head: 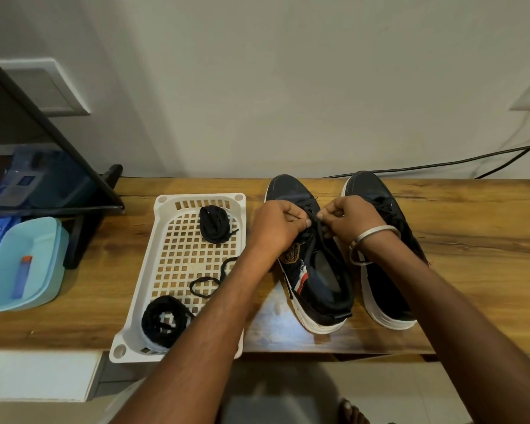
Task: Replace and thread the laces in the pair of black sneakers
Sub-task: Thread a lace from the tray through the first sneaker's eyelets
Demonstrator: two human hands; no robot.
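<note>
Two black sneakers with white soles stand side by side on the wooden table, toes toward the wall. Over the left sneaker (pixel 315 270) my left hand (pixel 277 226) and my right hand (pixel 348 221) meet, each pinching part of its black lace (pixel 318 231) near the upper eyelets. The right sneaker (pixel 386 289) sits partly under my right wrist, which wears a silver bangle. A white slotted tray (pixel 166 228) to the left holds a coiled black lace (pixel 214 223) at the back, a loose lace (pixel 214 278) in the middle and another coiled bundle (pixel 162 321) at the front.
A light blue plastic box (pixel 3 289) with a small blue tube inside sits at the left end of the table. Behind it stands a dark angled stand (pixel 83 166) over blue packets. Black cables (pixel 471 160) run along the wall at the back right.
</note>
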